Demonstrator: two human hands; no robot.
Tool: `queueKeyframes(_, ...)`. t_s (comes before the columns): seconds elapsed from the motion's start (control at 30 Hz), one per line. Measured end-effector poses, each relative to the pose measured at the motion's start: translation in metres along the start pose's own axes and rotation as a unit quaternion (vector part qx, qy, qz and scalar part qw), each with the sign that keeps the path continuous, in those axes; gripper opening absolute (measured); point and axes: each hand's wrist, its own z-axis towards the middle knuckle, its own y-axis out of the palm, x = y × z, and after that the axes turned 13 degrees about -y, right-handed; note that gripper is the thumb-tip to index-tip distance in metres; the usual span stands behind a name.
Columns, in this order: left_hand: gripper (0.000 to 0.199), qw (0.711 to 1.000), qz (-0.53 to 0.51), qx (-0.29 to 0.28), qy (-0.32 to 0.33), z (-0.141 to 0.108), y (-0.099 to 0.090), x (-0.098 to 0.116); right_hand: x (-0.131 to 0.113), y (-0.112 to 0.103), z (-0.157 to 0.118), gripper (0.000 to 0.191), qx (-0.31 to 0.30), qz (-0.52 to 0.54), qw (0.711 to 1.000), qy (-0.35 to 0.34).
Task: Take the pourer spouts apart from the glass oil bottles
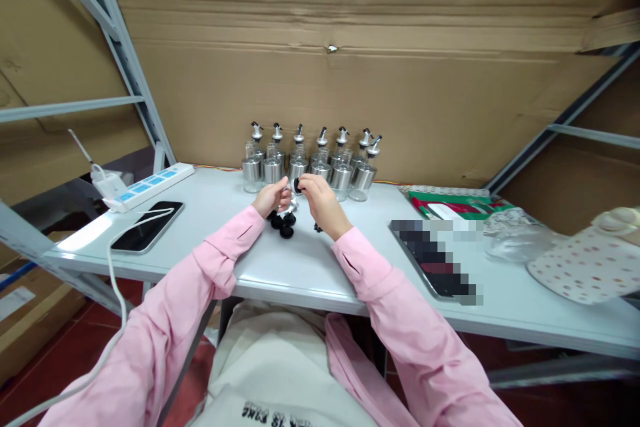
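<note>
The left hand [273,198] and right hand [323,201] meet over the middle of the table [295,267], fingers curled in, pinching a small black-and-silver pourer top [296,185] between them. Loose black stoppers [287,231] lie just below the hands, and glass bottles with steel bands [341,177], several topped with pourers, stand grouped toward the table's back edge.

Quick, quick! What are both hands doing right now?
Left hand: closed, holding the pale end of a small bottle top.
Right hand: closed, pinching the black end of the same top.
</note>
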Motion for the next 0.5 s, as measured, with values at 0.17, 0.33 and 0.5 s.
queueKeyframes(0.17, 0.046, 0.997, 0.041, 0.044, 0.050, 0.0062, 0.0015, -0.0032, 0.0041, 0.0053, -0.0023, 0.015, 0.041, 0.027, 0.998, 0.035)
queueKeyframes(0.33, 0.040, 0.973, 0.124, 0.103, 0.163, 0.0054, 0.0001, -0.0025, 0.0009, 0.0081, -0.0013, 0.017, 0.054, 0.036, 0.995, 0.082)
queueKeyframes(0.5, 0.043, 0.955, 0.176, 0.098, 0.218, 0.0015, 0.0001, -0.0014, -0.0024, 0.0088, 0.0004, 0.017, 0.075, 0.034, 0.991, 0.108)
